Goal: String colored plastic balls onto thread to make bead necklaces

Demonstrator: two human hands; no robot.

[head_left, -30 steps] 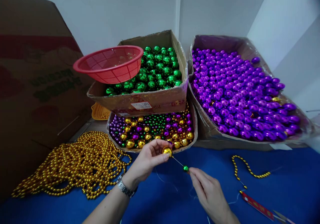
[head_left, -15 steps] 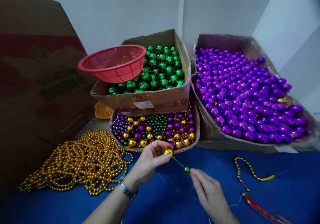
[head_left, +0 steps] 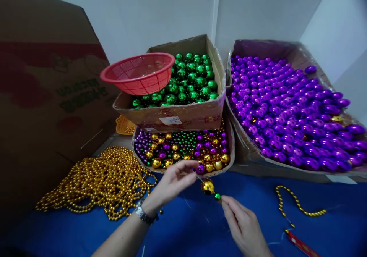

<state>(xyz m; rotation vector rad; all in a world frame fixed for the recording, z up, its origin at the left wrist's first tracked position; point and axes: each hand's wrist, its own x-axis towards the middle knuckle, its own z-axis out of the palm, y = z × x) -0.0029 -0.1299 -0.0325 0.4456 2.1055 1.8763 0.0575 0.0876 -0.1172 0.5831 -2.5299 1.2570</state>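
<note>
My left hand [head_left: 174,180] pinches the upper end of a thin needle or thread just in front of the tray of mixed beads [head_left: 229,164]. A gold ball [head_left: 207,186] sits on that thread, slid down against a small green bead [head_left: 217,196]. My right hand [head_left: 243,226] holds the thread's lower end right by the green bead. Both hands hover over the blue tabletop [head_left: 183,230]. A watch is on my left wrist.
A box of green balls [head_left: 189,115] with a red basket [head_left: 140,73] on its rim stands behind the tray. A big box of purple balls [head_left: 286,100] is at right. Gold bead strands [head_left: 97,180] pile at left. A short gold strand [head_left: 298,207] and a red tool [head_left: 299,244] lie at right.
The gold ball has left my left fingertips and slid down the thread to rest against the green bead. The view has shifted slightly left.
</note>
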